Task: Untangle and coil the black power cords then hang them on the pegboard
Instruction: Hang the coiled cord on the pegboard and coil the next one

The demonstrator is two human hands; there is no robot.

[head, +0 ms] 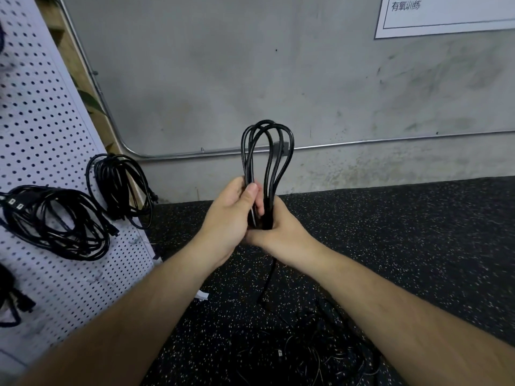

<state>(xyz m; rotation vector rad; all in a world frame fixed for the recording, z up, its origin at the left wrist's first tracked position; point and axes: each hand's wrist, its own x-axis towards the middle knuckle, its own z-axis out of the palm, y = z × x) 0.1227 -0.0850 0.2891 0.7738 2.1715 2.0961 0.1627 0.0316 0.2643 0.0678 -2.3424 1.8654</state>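
Observation:
A black power cord (pixel 266 151) folded into several upright loops stands in front of me, its loop tops near the wall pipe. My left hand (pixel 231 215) grips the left strands, thumb pressed on them. My right hand (pixel 281 227) holds the base of the bundle from below and behind. A loose tail of the same cord (pixel 269 280) hangs down from my hands to the floor. The white pegboard (pixel 41 129) leans at the left, with two coiled black cords (pixel 119 185) (pixel 55 218) hanging on it.
A tangle of black cords (pixel 301 352) lies on the dark speckled floor (pixel 390 232) below my arms. A grey concrete wall (pixel 250 79) with a metal pipe (pixel 362 143) runs behind. A white sign (pixel 446 15) hangs at the top right. More dark cable (pixel 11 299) hangs at the pegboard's lower left.

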